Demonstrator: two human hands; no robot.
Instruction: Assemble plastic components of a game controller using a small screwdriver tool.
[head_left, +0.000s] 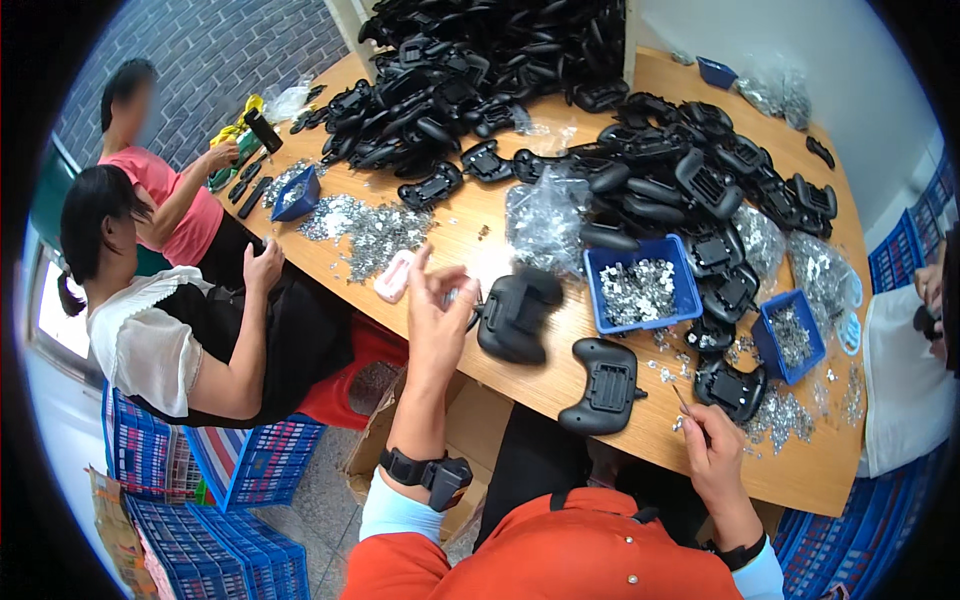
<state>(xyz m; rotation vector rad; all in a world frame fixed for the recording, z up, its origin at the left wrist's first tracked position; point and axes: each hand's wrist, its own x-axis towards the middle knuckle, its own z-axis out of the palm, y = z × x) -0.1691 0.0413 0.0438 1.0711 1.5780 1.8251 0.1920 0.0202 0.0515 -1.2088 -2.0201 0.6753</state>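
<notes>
My left hand [437,312] is raised over the table with its fingers apart, at the left side of a black game controller [515,318]. That controller is smeared by motion, and I cannot tell whether the fingertips touch it. A second black controller shell [603,385] lies near the table's front edge, its ribbed recess facing up. At the right, my right hand [714,452] pinches a thin metal tool [682,402] that points up and left. Just beyond it is another opened controller [731,388]. A blue bin [597,318] full of small silvery metal pieces stands behind the controllers.
Black controllers [440,95] heap across the back. Loose metal pieces [375,235] are spread at the left, beside a pink-white object [394,276]. A smaller blue bin [793,375] and clear bags [548,215] stand around. Two people [190,340] sit at left; another person [912,370] is at right.
</notes>
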